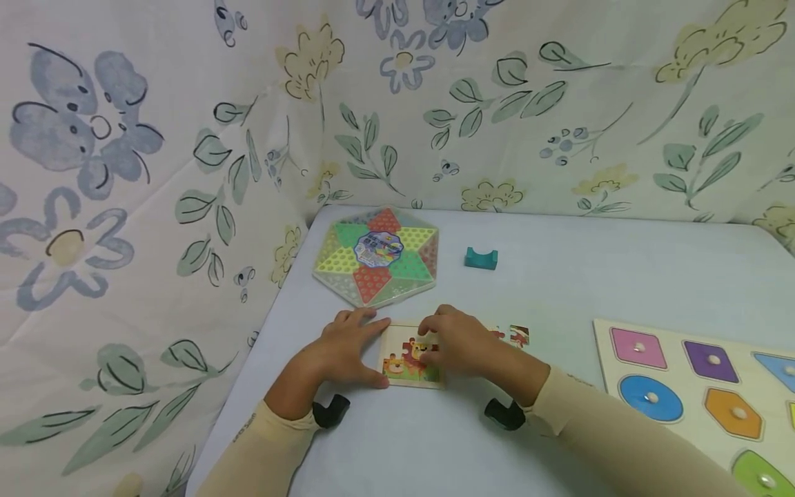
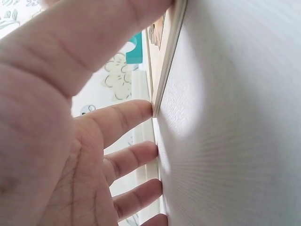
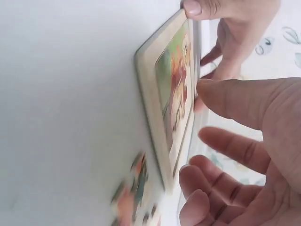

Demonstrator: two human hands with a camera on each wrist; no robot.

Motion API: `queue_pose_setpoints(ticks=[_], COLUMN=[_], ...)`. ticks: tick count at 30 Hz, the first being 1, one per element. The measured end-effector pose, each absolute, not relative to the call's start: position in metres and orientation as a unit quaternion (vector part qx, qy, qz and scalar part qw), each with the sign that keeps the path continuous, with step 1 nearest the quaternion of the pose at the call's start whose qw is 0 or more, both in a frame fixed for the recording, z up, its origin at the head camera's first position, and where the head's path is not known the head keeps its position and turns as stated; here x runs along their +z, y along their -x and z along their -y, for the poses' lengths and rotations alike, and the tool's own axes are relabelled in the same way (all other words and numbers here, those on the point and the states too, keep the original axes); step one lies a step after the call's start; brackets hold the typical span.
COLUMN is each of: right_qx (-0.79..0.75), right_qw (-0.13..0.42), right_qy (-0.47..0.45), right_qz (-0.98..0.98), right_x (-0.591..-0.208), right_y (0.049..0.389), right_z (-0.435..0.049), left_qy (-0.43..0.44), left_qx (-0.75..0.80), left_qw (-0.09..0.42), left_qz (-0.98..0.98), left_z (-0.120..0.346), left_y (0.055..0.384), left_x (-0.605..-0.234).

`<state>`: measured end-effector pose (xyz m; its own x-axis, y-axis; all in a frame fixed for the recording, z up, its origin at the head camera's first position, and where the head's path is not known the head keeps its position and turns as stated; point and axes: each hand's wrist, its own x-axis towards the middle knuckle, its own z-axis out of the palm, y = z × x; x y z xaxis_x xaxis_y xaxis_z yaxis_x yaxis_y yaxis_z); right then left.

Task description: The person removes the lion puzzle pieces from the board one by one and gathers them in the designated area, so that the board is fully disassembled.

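Note:
A small wooden jigsaw tray (image 1: pixel 412 384) lies flat on the table, its lower part filled with joined picture pieces (image 1: pixel 410 362) showing animals on green. My left hand (image 1: pixel 348 348) spreads its fingers at the tray's left side, with thumb and index fingertip right at the frame's edge. Over the tray's right part hovers my right hand (image 1: pixel 462 342), thumb and fingers bent and apart. In the right wrist view nothing shows between the right thumb (image 3: pixel 230 99) and the fingers. Loose jigsaw pieces (image 1: pixel 519 335) lie just right of the tray, partly behind the right hand.
A hexagonal Chinese checkers board (image 1: pixel 406 266) in clear wrapping lies behind the left hand. A teal arch block (image 1: pixel 481 259) stands farther back. At the right lies a knobbed shape puzzle board (image 1: pixel 673 362). Floral cloth (image 1: pixel 397 138) hangs along the table's back and left.

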<state>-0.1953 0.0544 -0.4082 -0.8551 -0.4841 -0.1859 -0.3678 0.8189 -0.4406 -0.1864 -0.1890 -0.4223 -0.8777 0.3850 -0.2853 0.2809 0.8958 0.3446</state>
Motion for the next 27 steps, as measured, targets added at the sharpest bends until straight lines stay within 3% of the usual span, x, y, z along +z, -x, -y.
queue_pose_setpoints(ticks=[5,15,27], right_qx=[-0.198,-0.179,-0.291], right_qw=[0.177,0.189,0.153], right_qy=[0.22,0.213,0.178], right_qz=[-0.939,-0.942,-0.928], right_x=[-0.41,-0.412,-0.416], right_y=[0.197,0.197,0.194], right_z=[-0.04,-0.027,-0.032], left_qy=[-0.175,-0.171,-0.168], left_qx=[0.149,0.149,0.147], left_qw=[0.176,0.178,0.18], left_qz=[-0.957,-0.958,-0.958], left_z=[0.19,0.19,0.19], left_y=[0.186,0.185,0.186], left_x=[-0.423,-0.421,-0.421])
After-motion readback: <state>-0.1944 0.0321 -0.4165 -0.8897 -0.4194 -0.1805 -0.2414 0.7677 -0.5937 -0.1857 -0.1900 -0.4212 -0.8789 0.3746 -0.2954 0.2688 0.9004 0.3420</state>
